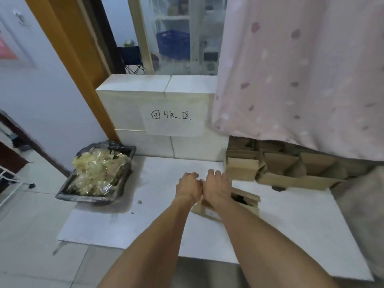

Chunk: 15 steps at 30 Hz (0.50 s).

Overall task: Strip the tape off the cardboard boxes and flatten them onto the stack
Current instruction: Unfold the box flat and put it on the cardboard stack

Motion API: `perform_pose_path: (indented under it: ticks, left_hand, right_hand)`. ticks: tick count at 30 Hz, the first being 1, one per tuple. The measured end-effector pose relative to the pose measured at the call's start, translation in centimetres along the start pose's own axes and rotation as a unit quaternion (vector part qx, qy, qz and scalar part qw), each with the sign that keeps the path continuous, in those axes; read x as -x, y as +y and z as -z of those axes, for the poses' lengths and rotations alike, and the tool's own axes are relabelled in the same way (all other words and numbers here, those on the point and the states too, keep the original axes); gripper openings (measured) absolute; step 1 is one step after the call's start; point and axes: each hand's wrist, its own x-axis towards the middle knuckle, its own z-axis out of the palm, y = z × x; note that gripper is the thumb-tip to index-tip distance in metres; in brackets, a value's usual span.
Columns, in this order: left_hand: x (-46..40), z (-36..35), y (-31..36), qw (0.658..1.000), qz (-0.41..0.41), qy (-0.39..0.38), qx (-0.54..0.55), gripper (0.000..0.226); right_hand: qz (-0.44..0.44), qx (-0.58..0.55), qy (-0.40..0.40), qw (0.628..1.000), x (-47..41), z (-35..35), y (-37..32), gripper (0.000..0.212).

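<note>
— Where are the hands?

— Mid-frame, knuckles touching. The left hand (188,185) and right hand (218,185) both curl over something, but from behind I cannot tell what they grip (tape, perhaps). The cardboard box (245,201) sits just under the right wrist, on the white sheet (270,225).

— So, stripping?

— I'd judge so. Next, drop any tape in the bin (97,175) at lower left, then flatten the box onto the stack (291,169) at right.

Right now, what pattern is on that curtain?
Pale pink curtain with scattered darker and white spots, in the head view.
</note>
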Motion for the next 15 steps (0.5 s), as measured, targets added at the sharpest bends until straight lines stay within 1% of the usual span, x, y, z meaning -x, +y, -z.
perform_pose_path:
  ticks: [5,7,9,12,15]
  left_hand:
    - [1.2,-4.4,4.2,0.999,-0.007,-0.044,0.008,0.029]
    - [1.0,-5.9,5.1,0.997,-0.029,-0.053,-0.043,0.023]
    - [0.5,-7.4,5.3,0.995,-0.029,-0.059,-0.080,0.034]
    - [-0.1,-9.0,4.6,0.994,-0.019,-0.073,-0.084,0.051]
    - [-0.5,-9.8,4.0,0.993,-0.025,-0.072,-0.087,0.054]
  right_hand:
    - [-0.078,-0.006,-0.011,0.997,0.8,0.0,6.9,0.038]
    - [-0.109,-0.025,-0.006,0.994,1.0,-0.1,8.8,0.041]
    - [-0.147,-0.039,-0.019,0.988,1.0,-0.7,10.3,0.051]
    - [-0.189,-0.052,-0.033,0.980,0.9,-2.5,11.6,0.060]
    - [-0.231,-0.088,-0.038,0.968,0.5,-4.2,11.6,0.060]
